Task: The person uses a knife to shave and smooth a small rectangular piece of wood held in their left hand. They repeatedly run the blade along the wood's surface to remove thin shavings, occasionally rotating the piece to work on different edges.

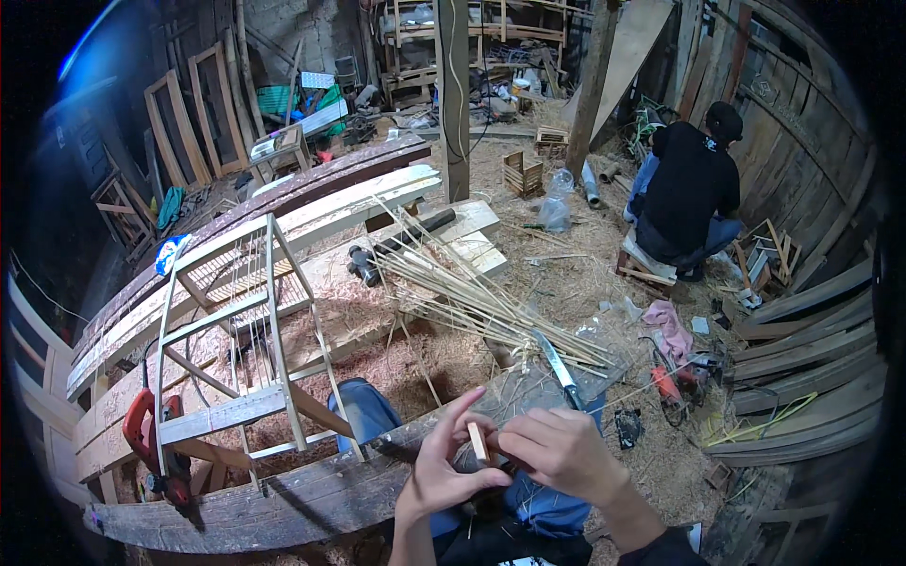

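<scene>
My left hand (445, 469) is closed on a small pale piece of wood (478, 441), held between thumb and fingers with the index finger raised. Right beside it, my right hand (564, 455) is closed with its fingers curled toward that piece. A thin wooden strip (646, 386) runs out from behind the right hand to the upper right; its other end is hidden by the fingers. Just beyond my hands a knife (557, 368) with a long blade and dark handle lies on the bench. Past it is a loose bundle of thin wooden strips (491, 307).
On the left a slatted wooden frame (226, 410) stands on the bench beside a red power tool (156, 443). A black cordless tool (363, 264) lies on the boards. At the right a person in black (694, 184) sits low, near a red power tool (670, 387) and stacked planks (812, 377).
</scene>
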A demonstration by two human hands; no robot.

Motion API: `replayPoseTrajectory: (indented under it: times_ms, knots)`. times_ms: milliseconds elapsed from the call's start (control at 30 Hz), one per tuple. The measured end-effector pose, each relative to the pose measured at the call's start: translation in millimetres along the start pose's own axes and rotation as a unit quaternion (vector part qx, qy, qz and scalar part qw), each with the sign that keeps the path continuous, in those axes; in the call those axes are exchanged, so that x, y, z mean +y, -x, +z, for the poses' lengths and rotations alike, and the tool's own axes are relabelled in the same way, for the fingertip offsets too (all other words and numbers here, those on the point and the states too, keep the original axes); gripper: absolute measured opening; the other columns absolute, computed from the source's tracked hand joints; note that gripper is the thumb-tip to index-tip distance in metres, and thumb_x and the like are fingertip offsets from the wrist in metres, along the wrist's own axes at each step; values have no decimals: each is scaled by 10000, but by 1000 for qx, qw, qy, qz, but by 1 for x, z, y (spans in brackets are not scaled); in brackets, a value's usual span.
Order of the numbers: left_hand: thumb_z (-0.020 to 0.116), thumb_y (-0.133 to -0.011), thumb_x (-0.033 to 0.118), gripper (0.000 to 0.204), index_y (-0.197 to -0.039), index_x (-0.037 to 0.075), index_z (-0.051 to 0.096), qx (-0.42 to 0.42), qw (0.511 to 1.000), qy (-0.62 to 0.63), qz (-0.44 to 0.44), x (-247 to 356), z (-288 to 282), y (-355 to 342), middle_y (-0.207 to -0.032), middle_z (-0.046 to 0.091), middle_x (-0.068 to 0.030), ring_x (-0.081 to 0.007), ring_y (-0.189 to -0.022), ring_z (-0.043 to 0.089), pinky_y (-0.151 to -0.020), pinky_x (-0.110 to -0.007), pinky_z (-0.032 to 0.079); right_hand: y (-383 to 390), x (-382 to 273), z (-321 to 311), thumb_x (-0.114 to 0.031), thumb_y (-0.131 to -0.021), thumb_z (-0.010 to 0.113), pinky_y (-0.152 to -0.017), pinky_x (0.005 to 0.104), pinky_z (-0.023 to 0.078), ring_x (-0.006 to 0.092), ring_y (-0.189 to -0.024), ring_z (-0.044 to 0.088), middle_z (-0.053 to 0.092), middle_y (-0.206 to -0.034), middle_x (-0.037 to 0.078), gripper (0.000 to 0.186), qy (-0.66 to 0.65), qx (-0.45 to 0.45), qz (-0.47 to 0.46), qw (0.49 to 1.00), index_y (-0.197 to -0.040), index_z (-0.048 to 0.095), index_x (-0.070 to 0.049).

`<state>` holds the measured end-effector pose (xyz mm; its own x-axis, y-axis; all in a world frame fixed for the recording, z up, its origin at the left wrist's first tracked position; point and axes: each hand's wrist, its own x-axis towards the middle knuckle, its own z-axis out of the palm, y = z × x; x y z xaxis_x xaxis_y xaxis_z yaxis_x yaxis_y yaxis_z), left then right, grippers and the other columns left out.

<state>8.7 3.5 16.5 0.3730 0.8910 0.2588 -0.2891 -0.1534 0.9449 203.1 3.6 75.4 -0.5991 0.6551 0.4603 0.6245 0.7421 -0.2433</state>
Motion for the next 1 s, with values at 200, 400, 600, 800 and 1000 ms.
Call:
replayPoseTrajectory:
  times_ms: [200, 400, 600, 800, 1000]
  knots:
    - [651, -970, 150, 650, -1513, 6, 322, 46, 997, -33, -53, -5, 8, 8, -1053, 578, -61, -127, -933, 581, -869, -295, 489, 4, 2, 7, -162, -805, 649, -547, 279, 471, 124, -716, 611, 565, -797, -19, 118, 51, -31, -18, 998, -914, 618, -128]
    - [514, -1051, 225, 488, -1452, -32, 409, 173, 976, -127, -32, -10, 30, 8, -895, 588, -58, -113, -730, 543, -656, -269, 471, 4, 0, 19, -122, -794, 640, -506, 281, 443, 122, -584, 564, 504, -689, -20, 108, 37, 48, -18, 998, -898, 617, -138]
    - [501, -1050, 183, 424, -1409, -42, 480, 154, 950, -269, -37, 7, 44, 1, -871, 628, -132, -178, -745, 618, -704, -319, 511, 15, 9, 11, -128, -792, 631, -482, 278, 396, 106, -554, 540, 489, -679, -29, 105, 49, 46, -26, 997, -892, 613, -151]
    - [520, -1029, 137, 424, -1404, -58, 482, 130, 942, -302, -71, 15, 54, -16, -942, 647, -194, -285, -821, 666, -755, -359, 525, 26, 14, 13, -141, -791, 639, -468, 277, 385, 102, -541, 554, 500, -667, -31, 108, 64, 79, 6, 995, -896, 614, -142]
    - [490, -1054, 176, 249, -1143, -41, 572, 284, 832, -468, 90, -18, 11, -29, -714, 523, -78, -197, -583, 493, -552, -344, 417, 55, -5, -6, -151, -812, 711, -456, 271, 413, 119, -485, 578, 599, -627, -25, 88, 12, 164, 66, 984, -899, 697, -142]
